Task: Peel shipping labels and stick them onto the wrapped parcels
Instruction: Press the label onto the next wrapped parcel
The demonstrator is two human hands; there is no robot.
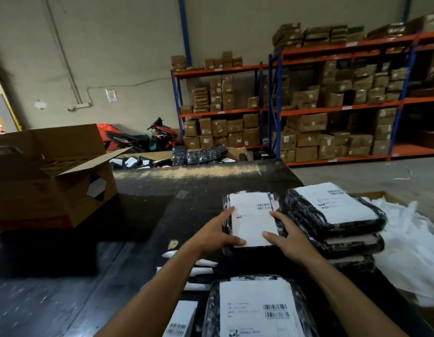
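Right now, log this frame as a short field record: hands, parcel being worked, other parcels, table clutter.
left hand: left hand lies on the left edge of the label, fingers straight
right hand: right hand lies on the label's right edge, fingers straight
parcel in work: black wrapped parcel on the dark table, white shipping label on top
other parcels: stack of labelled parcels to its right; one labelled parcel nearest the camera
clutter: peeled backing strips by the left forearm; open cardboard box at left
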